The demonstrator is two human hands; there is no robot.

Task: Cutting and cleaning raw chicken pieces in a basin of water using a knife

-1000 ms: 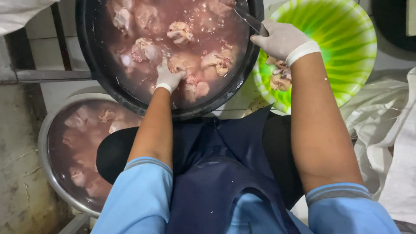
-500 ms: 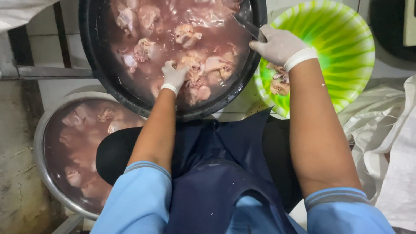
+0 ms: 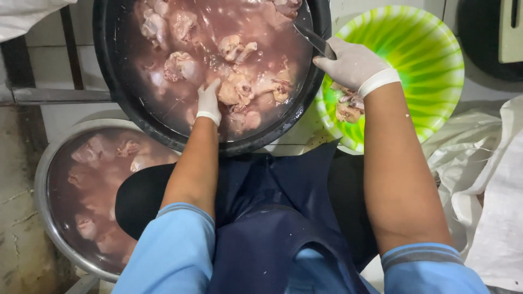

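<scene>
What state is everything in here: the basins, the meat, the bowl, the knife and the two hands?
Black basin: full of reddish water and raw meat pieces.
Left hand: gloved, fingers on a meat piece in the water.
Right hand: gloved, gripping a knife, blade over the black basin.
Green bowl: mostly bare, a few meat scraps at its near side.
Metal basin: holds meat soaking in reddish water.

Pale square wall tiles run behind everything, crossed by a grey metal bar. Down at the left, the floor is stained, cracked concrete. Crumpled white sacking lies at the right.
</scene>
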